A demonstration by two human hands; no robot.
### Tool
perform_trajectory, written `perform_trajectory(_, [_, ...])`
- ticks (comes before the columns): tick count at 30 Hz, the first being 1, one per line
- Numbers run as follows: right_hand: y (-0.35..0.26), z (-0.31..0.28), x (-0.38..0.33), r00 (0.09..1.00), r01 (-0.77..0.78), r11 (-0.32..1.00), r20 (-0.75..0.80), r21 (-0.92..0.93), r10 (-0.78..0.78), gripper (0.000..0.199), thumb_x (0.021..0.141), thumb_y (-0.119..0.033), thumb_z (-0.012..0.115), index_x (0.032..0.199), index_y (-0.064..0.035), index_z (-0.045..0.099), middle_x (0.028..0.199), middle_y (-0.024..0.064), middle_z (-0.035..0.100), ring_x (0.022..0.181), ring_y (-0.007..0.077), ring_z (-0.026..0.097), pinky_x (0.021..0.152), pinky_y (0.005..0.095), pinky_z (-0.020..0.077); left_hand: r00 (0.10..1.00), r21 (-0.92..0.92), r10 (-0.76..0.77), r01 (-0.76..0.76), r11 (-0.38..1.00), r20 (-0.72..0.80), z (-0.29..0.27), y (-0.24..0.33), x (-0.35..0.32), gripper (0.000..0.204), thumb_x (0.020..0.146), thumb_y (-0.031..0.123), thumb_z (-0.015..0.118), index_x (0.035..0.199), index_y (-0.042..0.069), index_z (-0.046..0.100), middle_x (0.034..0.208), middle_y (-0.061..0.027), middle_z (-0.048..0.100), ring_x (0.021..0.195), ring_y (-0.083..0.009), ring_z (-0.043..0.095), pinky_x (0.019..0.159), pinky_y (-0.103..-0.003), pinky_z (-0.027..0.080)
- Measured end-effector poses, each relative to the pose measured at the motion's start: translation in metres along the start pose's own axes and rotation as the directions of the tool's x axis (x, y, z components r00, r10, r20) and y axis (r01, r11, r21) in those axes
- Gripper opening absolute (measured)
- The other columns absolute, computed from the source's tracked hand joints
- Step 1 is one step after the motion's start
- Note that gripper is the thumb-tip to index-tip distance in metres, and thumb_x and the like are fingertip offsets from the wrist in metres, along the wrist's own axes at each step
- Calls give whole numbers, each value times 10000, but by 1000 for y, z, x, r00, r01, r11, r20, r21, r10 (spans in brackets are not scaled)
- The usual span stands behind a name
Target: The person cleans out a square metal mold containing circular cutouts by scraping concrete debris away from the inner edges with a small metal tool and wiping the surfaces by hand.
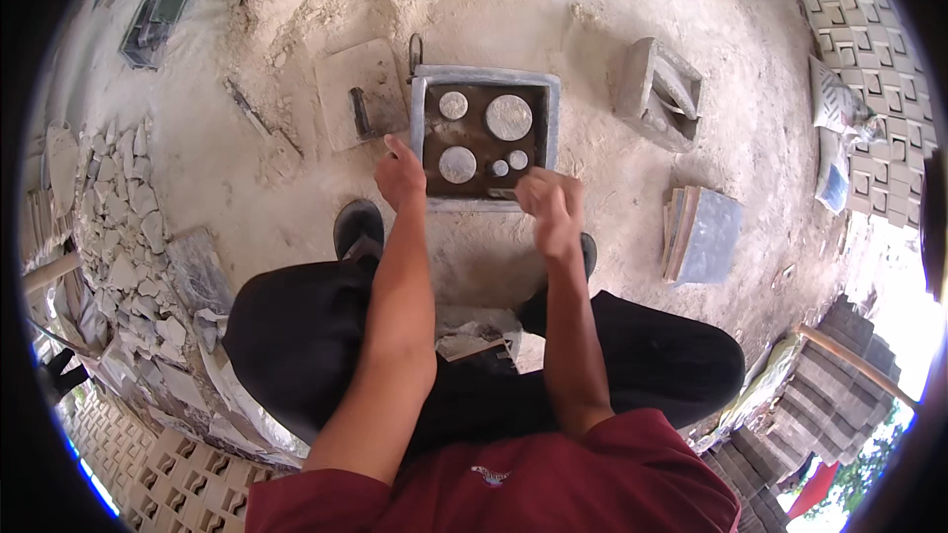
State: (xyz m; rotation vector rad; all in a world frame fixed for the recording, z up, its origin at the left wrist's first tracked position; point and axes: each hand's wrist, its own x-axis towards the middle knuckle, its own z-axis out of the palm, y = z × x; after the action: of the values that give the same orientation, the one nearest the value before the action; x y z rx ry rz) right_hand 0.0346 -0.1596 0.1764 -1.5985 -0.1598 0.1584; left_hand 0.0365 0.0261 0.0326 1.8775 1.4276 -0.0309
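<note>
Left hand (401,180): curled beside the left wall of the grey box (484,71); probably best used for bracing it; could not tell whether pinching anything;
Grey box: lay at centre; held five pale discs (509,117) in brown fill (480,140), wet or dry unclear;
Right hand (551,201): clenched around a flat blade (503,193) at the near wall; likely needed light, level strokes; hid the handle.

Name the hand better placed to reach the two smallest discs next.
Probably the right hand: it's over the near-right corner of the gray box, close to the smallest discs. The left hand is at the box's left side, with a larger disc between.
</note>
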Motion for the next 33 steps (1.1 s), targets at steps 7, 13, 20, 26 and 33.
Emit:
perform_trajectory(7, [14,-17,-5,998,58,986,20,-157,-56,279,722,-189,372,498,-49,281,460,24,341,436,72,261,408,261,186,998,6,4,-5,1000,63,5,4,-5,651,907,504,281,881,-14,675,882,-258,633,890,-435,587,804,-498,450])
perform_trajectory(13, [1,-10,2,941,211,962,-229,-175,-248,305,777,-133,312,484,-55,277,461,58,370,393,100,290,379,271,210,1000,23,-9,9,1000,-3,3,5,-5,662,905,513,281,881,-21,671,893,-264,630,886,-431,590,800,-499,452])
perform_trajectory(20, [-7,-4,2,880,357,932,-313,-55,-356,374,845,-198,303,506,-68,214,459,48,297,393,114,270,373,267,200,1000,-11,-17,17,1000,-5,2,0,2,651,907,505,292,878,-23,671,893,-260,634,890,-425,593,805,-494,449])
perform_trajectory(26, [18,-4,4,935,228,974,-277,-16,-223,324,817,-177,310,518,-75,238,449,33,278,382,109,249,374,276,198,1000,8,-1,1,1000,5,3,1,0,637,908,492,302,869,-26,672,885,-261,634,890,-422,595,802,-493,448])
perform_trajectory(33, [27,-6,-12,948,168,985,-283,43,-149,305,792,-120,340,504,-31,290,451,45,331,411,103,265,395,270,207,999,31,-2,1,1000,32,5,4,-1,629,905,485,310,869,-28,671,901,-266,631,901,-425,591,821,-492,449])
